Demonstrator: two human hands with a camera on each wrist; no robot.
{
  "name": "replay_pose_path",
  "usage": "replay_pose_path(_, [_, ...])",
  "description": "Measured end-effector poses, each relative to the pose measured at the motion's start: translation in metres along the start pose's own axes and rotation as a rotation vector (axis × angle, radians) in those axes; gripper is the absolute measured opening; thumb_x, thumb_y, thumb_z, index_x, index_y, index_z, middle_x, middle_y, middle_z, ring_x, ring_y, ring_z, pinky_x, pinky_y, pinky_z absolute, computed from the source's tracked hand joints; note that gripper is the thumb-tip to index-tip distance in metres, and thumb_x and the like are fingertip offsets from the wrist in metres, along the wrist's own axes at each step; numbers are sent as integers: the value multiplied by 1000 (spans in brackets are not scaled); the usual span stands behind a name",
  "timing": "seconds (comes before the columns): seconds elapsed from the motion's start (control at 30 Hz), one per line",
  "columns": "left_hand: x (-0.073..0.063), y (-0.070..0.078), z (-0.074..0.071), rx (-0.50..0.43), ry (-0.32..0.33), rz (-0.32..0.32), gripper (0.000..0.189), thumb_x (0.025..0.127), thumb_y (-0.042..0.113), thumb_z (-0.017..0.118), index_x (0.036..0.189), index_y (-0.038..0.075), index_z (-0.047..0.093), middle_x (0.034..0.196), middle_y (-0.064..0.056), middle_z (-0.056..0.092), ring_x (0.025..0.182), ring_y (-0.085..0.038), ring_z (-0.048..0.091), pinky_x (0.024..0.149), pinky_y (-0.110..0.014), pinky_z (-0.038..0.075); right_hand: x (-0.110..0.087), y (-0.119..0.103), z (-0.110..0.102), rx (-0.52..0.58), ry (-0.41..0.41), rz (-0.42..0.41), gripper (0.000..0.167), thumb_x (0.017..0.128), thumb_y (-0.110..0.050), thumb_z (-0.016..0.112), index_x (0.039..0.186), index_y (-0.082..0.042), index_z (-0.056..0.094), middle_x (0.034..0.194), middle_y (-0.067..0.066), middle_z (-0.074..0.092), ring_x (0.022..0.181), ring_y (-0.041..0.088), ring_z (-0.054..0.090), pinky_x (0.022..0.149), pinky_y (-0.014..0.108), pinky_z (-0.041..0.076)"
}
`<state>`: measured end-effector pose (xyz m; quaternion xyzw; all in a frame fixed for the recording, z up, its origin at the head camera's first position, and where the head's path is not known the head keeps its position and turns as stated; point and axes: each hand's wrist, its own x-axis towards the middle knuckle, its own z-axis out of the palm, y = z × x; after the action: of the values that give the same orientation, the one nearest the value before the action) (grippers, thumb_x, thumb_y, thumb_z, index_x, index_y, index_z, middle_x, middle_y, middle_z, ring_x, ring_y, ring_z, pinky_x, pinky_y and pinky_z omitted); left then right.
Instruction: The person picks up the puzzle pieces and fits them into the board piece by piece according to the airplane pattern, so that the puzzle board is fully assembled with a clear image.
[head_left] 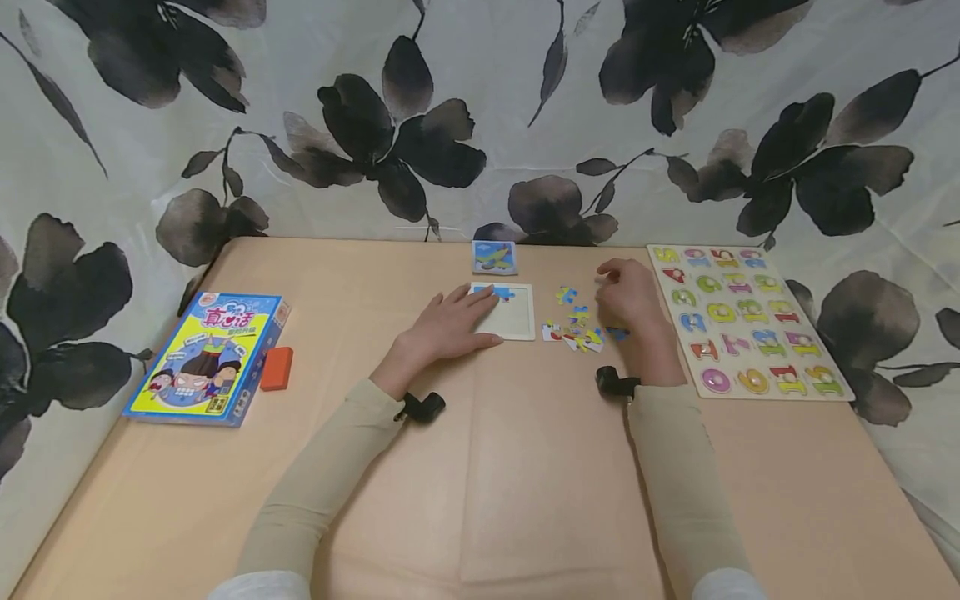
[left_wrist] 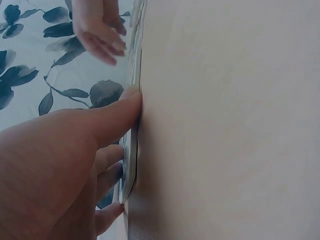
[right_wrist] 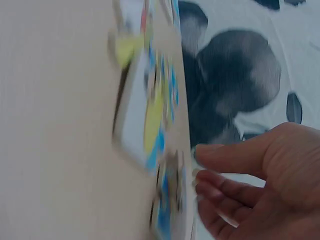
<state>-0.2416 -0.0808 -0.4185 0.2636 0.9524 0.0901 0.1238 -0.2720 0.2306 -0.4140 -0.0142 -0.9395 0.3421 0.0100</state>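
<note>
A white puzzle tray (head_left: 517, 324) lies flat near the table's far side, with some blue puzzle pieces in its upper part. My left hand (head_left: 452, 323) rests on the tray's left side with its fingers fairly straight; the left wrist view shows the thumb (left_wrist: 117, 117) along the tray's edge. Just right of the loose puzzle pieces (head_left: 577, 315), my right hand (head_left: 628, 292) hovers with loosely bent fingers. Nothing shows between its thumb and fingertips in the right wrist view, where the puzzle pieces (right_wrist: 135, 110) look blurred.
A small picture card (head_left: 495, 257) lies just beyond the tray. On the right is a white board (head_left: 708, 321) with rows of colourful shapes. A blue and yellow box (head_left: 210, 358) stands at the left, beside an orange-red block (head_left: 277, 368). Floral cloth (head_left: 450, 200) hangs behind.
</note>
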Motion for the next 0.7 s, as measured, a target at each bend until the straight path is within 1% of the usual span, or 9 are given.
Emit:
replay_pose_path(0.07, [0,0,0,-4,4,1,77,97,63,47,160,26,22,168,7,16,156,-30,12,122,-62,14,-2,7,-6,-34,-25,7,46,85,2,55,130,2,59,128,26,52,114,39,49,99,53,45])
replay_pose_path(0.13, [0,0,1,-5,11,4,77,97,63,47,160,26,23,168,7,16,156,-31,13,122,-62,14,-4,11,-11,-58,-68,16,48,84,3,55,132,2,57,131,25,48,116,40,48,101,54,44])
replay_pose_path(0.23, [0,-1,2,-12,17,6,77,96,63,48,159,26,24,168,7,17,156,-31,13,122,-62,14,-7,14,-17,-83,-121,17,47,84,4,54,131,2,59,127,24,47,111,39,47,97,53,46])
replay_pose_path(0.3, [0,-2,2,-14,17,6,77,96,63,48,160,26,23,168,8,16,156,-31,12,122,-62,14,-7,14,-19,-91,-142,25,44,84,4,53,128,1,61,123,22,48,106,37,45,94,51,46])
replay_pose_path(0.4, [1,-3,3,-18,17,6,78,96,63,47,160,26,22,168,7,16,156,-31,12,122,-62,13,-6,14,-20,-98,-156,35,40,86,2,53,125,1,62,120,23,49,103,36,45,89,49,46])
replay_pose_path(0.57, [1,-3,3,-25,20,7,78,96,63,48,160,25,23,168,7,16,156,-31,11,122,-63,13,-4,17,-19,-76,-173,84,35,89,-2,52,123,1,62,122,24,54,104,36,48,87,46,47])
replay_pose_path(0.7, [0,-2,2,-36,16,6,78,96,62,49,160,25,23,168,6,17,156,-32,11,122,-63,13,-5,18,-19,-28,-156,103,30,92,-4,55,120,0,61,113,21,55,98,33,49,79,40,46])
